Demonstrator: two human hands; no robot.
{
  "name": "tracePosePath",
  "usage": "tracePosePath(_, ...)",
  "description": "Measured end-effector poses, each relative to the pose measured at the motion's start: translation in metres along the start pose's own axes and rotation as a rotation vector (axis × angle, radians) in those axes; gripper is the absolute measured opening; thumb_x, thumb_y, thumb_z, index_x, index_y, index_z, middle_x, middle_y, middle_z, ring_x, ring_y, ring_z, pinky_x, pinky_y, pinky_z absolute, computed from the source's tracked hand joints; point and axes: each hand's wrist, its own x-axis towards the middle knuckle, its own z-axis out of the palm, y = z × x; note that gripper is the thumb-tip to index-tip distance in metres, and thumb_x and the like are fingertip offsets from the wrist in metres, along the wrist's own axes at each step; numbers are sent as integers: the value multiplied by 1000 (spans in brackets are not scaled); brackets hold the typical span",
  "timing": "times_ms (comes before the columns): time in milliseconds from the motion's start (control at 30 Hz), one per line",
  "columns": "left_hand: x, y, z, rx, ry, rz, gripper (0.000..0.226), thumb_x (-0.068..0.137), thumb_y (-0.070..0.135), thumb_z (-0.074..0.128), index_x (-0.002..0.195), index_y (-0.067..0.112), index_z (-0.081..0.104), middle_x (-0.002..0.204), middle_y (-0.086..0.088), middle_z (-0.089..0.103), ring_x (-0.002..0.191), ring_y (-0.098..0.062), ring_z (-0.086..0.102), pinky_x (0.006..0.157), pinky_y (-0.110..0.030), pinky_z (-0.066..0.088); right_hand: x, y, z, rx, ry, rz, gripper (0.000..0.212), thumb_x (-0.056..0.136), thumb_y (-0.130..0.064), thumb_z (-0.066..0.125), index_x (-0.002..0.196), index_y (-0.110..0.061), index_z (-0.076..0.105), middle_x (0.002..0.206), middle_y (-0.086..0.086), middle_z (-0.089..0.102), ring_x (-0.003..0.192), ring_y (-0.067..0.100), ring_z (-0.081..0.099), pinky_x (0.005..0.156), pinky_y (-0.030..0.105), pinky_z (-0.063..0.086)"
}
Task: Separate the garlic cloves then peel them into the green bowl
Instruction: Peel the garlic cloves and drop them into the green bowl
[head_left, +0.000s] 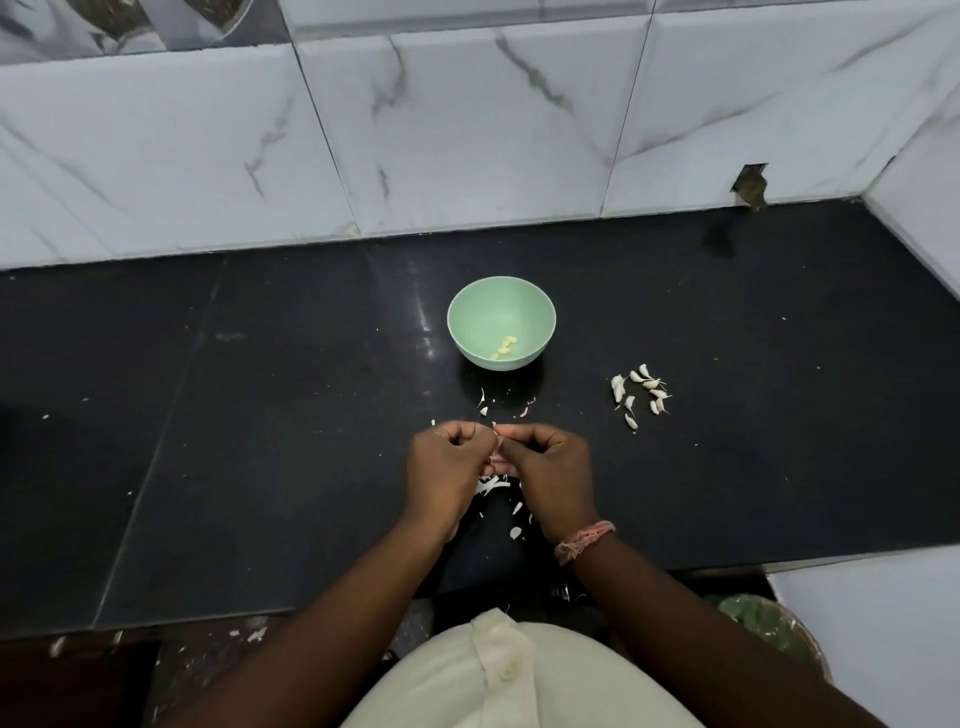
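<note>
Fingers of both hands curled inward, tips meeting over a small garlic clove (497, 451) pinched between them; clove mostly hidden, only pale bits and a thread of skin showing. Left hand (451, 467) and right hand (545, 467) touching at the knuckles, held just above the black counter (260, 441). Right wrist carries a pink thread band (584, 540).

Green bowl (502, 323) at 12 o'clock from the hands, near but apart, upright on the counter. A few peeled cloves (505, 347), yellowish, lie in its bottom toward the near wall.

Cluster of unpeeled cloves (642, 393) at 2 o'clock from the hands, right of the bowl, loosely scattered, not touching it.

Peel scraps (493, 486): white flakes under and just below the hands at 6 o'clock, a few more between hands and bowl.

Marble-pattern tiled wall (467, 145) at 12 o'clock behind the counter.
</note>
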Motion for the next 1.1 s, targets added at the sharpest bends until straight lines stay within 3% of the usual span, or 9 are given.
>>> tracePosePath(233, 2, 0, 11, 47, 8, 49, 18, 86, 5, 64, 71, -3, 71, 64, -22, 66, 57, -15, 59, 54, -24, 49, 6, -12, -4, 21, -20, 27, 21, 90, 13, 65, 85, -4, 75, 75, 14, 75, 64, 22, 73, 64, 28, 63)
tracePosePath(433, 2, -4, 17, 1, 11, -44, 16, 82, 7, 66, 69, -1, 73, 61, -13, 61, 60, -18, 54, 59, -29, 44, 7, -12, -13, 12, -42, 53, 18, 90, 12, 66, 88, -2, 76, 76, 18, 75, 64, 26, 73, 66, 34, 64)
tracePosePath(800, -3, 4, 14, -59, 33, -116, 28, 81, -4, 64, 58, 9, 71, 53, -6, 62, 46, -10, 55, 48, -19, 46, 6, -2, -9, 75, -37, 103, 15, 87, 17, 65, 90, 4, 74, 75, 20, 74, 61, 26, 71, 65, 34, 64)
tracePosePath(1100, -4, 3, 9, -40, 28, -117, 18, 81, 3, 66, 66, 9, 76, 60, -9, 66, 51, -12, 57, 52, -21, 46, 9, 2, -7, 108, -52, 101, 19, 87, 17, 64, 87, 1, 74, 74, 20, 73, 65, 30, 69, 73, 43, 62)
